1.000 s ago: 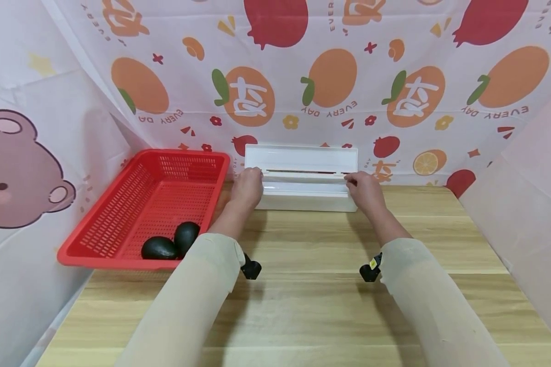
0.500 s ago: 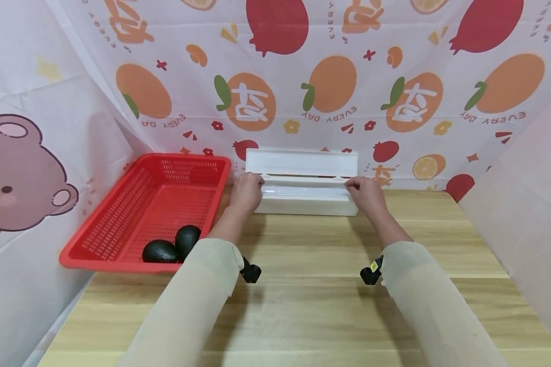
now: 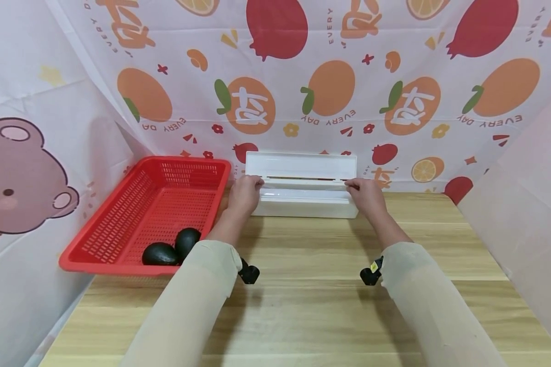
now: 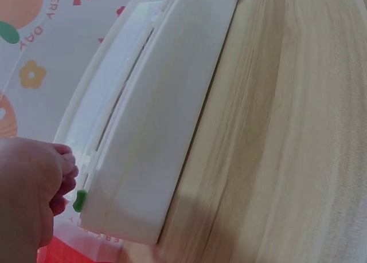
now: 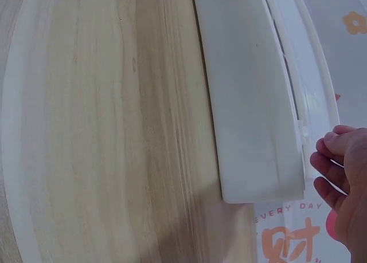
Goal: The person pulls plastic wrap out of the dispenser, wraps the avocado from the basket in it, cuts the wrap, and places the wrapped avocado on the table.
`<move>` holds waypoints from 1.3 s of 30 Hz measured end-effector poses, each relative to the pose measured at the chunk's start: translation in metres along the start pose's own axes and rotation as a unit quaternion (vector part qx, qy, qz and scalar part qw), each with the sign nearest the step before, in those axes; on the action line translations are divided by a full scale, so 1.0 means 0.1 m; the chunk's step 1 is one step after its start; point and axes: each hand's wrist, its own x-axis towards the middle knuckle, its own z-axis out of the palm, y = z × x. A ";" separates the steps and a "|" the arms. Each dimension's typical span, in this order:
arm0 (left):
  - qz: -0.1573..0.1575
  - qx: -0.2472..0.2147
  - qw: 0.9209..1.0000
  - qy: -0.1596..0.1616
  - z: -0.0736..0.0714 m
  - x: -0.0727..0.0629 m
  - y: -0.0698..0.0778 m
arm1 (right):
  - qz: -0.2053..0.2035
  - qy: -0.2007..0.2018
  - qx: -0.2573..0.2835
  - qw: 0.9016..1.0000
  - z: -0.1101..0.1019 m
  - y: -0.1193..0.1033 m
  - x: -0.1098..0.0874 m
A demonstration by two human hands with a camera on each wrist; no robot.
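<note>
A long white cling film dispenser box point(image 3: 305, 209) stands at the back of the table, its lid point(image 3: 300, 163) raised against the patterned cloth. Shiny clear cling film point(image 3: 303, 194) shows along the opening. My left hand point(image 3: 246, 194) is at the box's left end, fingers curled and pinching at the film's edge. At the right end, my right hand point(image 3: 367, 195) pinches with thumb and index finger at the other side. A small green piece point(image 4: 79, 200) sits on the box's end beside the left fingers in the left wrist view. The film between the fingertips is hard to see.
To the left stands a red perforated plastic basket point(image 3: 119, 268) holding two dark avocados, one lying point(image 3: 159, 254) beside the other. Fruit-print cloth point(image 3: 266, 66) hangs close behind the box. Wood-grain tabletop point(image 3: 303, 306) stretches between the forearms.
Both hands stay at the box's ends with little movement. The whole scene sits slightly lower in the head view, as the camera has tilted up a bit.
</note>
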 end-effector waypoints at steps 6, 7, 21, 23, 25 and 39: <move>-0.007 -0.006 1.000 -0.025 -0.04 0.02 0.03 | -0.008 0.003 -0.004 1.000 -0.04 0.01 0.02; -0.008 -0.004 1.000 -0.028 -0.05 0.02 0.03 | -0.010 0.003 -0.006 1.000 -0.05 0.00 0.03; -0.011 -0.021 1.000 -0.013 -0.02 0.03 0.06 | -0.015 0.002 -0.019 1.000 -0.06 -0.04 0.01; -0.013 -0.026 0.999 -0.016 -0.02 0.03 0.08 | -0.015 0.003 -0.018 1.000 -0.07 -0.05 0.01; -0.011 -0.022 1.000 -0.018 -0.04 0.03 0.09 | -0.018 0.004 -0.019 1.000 -0.08 -0.05 0.01; -0.017 -0.028 0.999 -0.024 -0.10 0.02 0.07 | -0.015 0.000 -0.014 1.000 -0.14 -0.06 0.00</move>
